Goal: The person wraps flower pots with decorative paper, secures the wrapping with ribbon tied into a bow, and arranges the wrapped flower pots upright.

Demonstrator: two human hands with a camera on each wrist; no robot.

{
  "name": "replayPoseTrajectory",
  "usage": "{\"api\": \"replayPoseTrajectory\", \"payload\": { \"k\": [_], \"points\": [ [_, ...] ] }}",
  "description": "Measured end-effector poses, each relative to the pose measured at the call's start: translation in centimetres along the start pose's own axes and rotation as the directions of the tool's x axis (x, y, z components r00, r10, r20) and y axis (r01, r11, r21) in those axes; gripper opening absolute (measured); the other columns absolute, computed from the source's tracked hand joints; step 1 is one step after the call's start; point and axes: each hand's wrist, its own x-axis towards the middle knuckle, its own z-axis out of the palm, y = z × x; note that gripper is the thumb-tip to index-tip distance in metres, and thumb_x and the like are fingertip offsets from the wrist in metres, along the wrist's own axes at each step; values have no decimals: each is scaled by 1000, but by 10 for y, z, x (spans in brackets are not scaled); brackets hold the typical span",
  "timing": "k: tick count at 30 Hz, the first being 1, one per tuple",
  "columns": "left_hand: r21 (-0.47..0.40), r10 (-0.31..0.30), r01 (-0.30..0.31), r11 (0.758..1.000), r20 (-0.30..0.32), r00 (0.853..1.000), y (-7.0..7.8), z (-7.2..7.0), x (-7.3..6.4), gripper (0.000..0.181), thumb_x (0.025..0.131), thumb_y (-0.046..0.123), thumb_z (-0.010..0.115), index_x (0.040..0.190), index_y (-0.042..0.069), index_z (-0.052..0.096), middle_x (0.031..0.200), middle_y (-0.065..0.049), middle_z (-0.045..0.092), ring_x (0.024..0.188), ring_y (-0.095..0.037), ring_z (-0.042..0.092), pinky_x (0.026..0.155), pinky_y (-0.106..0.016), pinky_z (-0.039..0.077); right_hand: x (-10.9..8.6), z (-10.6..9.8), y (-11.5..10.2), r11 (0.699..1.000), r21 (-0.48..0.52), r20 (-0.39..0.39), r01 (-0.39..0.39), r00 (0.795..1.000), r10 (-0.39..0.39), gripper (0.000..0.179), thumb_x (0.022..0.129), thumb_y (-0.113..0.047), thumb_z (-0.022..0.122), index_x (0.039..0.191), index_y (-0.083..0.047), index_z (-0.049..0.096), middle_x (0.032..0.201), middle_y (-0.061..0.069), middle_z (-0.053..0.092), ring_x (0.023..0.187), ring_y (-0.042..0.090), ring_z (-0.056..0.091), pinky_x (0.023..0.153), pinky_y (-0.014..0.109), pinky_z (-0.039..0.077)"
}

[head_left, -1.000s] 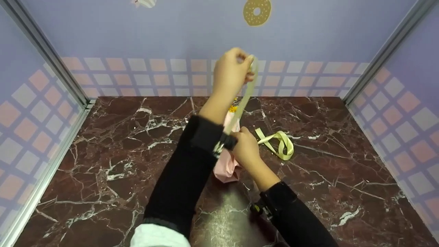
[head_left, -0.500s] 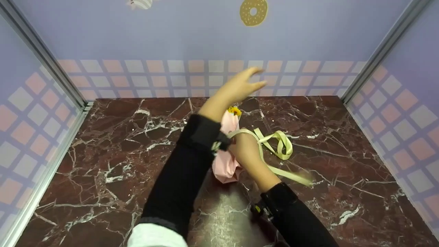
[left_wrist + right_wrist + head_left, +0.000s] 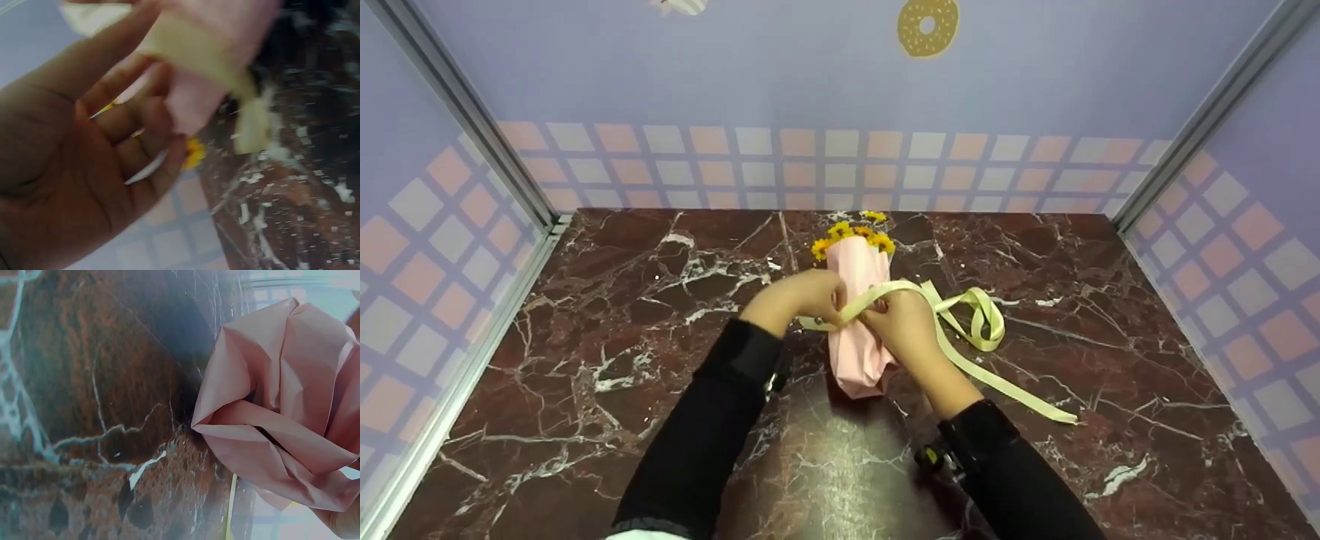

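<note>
A bouquet in pink wrapping paper (image 3: 859, 360) lies on the table in the head view, yellow flowers (image 3: 840, 231) showing at its far end. My right hand (image 3: 904, 322) grips its middle from the right. In the right wrist view the folded paper base (image 3: 281, 405) hides most of that hand. A pale yellow ribbon (image 3: 885, 287) crosses the bouquet and passes over my right hand, one tail lying to the right. At the bouquet's left side, my left hand (image 3: 806, 292) has curled fingers and pinches the ribbon (image 3: 191, 50), seen blurred in the left wrist view.
A looped length of yellow ribbon (image 3: 986, 322) lies right of the bouquet on the dark red marbled table (image 3: 607, 427). Panels stand at the left, right and back; the back wall (image 3: 697, 82) has a checked border along its foot.
My left hand lifted the ribbon high, let it go over to the right, then came down to the bouquet's left side. The right hand stays on the bouquet; the ribbon tail now lies right.
</note>
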Motion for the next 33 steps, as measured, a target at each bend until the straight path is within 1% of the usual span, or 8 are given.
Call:
{"api": "replayPoseTrajectory", "payload": {
  "k": [3, 6, 10, 13, 16, 20, 26, 33],
  "points": [
    [-33, 4, -7, 999, -101, 995, -3, 4, 4, 16, 86, 13, 71, 95, 0, 70, 85, -8, 68, 78, -22, 60, 77, -35, 52, -1, 0, 3, 999, 33, 13, -11, 1000, 11, 30, 78, -32, 82, 90, -5, 77, 79, 11, 64, 72, 26, 59, 66, 38, 49],
    [-133, -43, 14, 991, -214, 976, 1, -4, 6, 15, 90, 13, 67, 98, 0, 69, 82, -7, 68, 74, -21, 60, 73, -34, 52, -1, 0, 6, 998, 59, 27, -39, 999, 37, 48, 76, -34, 83, 111, -3, 73, 93, 15, 62, 79, 28, 59, 71, 39, 49],
    [-260, -99, 5, 966, -347, 933, 19, -19, 9, 15, 94, 18, 65, 100, 5, 67, 83, -5, 67, 73, -20, 62, 68, -30, 52, -3, 0, 11, 980, 153, 33, -126, 992, 122, 51, 75, -33, 85, 115, -4, 71, 84, 11, 58, 70, 23, 52, 63, 36, 45],
    [-327, -114, -28, 945, -406, 907, 36, -27, 10, 15, 94, 18, 66, 101, 6, 66, 87, -4, 68, 77, -19, 64, 68, -28, 52, -5, 1, 13, 953, 251, 26, -171, 985, 170, 48, 74, -28, 85, 113, -3, 72, 86, 10, 60, 73, 22, 53, 65, 35, 46],
    [-297, -93, -42, 954, -426, 900, 50, -31, 13, 15, 94, 18, 66, 103, 5, 66, 91, -3, 69, 80, -17, 64, 72, -27, 52, -7, 2, 14, 930, 312, 26, -192, 981, 194, 46, 75, -26, 84, 112, -3, 72, 91, 12, 62, 78, 22, 56, 70, 36, 48],
    [-169, -53, -22, 985, -427, 903, 63, -31, 17, 16, 95, 22, 65, 102, 8, 68, 89, 0, 70, 81, -16, 64, 77, -29, 50, -8, 7, 14, 891, 388, 50, -235, 971, 235, 43, 77, -25, 83, 112, -2, 72, 94, 12, 67, 84, 23, 62, 75, 36, 51],
    [-80, -20, -18, 997, -447, 894, 79, -32, 17, 15, 95, 24, 65, 100, 10, 68, 86, 2, 71, 79, -15, 63, 76, -30, 49, -10, 18, 24, 756, 569, 134, -324, 943, 303, 35, 80, -15, 79, 110, 1, 71, 96, 14, 71, 89, 23, 67, 77, 30, 54],
    [-21, -20, 13, 1000, -387, 922, 94, -28, 26, 20, 95, 31, 65, 104, 14, 69, 89, 5, 70, 79, -12, 63, 75, -28, 50, -7, 23, 26, 460, 733, 321, -501, 852, 414, 44, 83, -14, 73, 121, 4, 61, 114, 18, 64, 90, 21, 64, 74, 29, 55]
  ]
}}
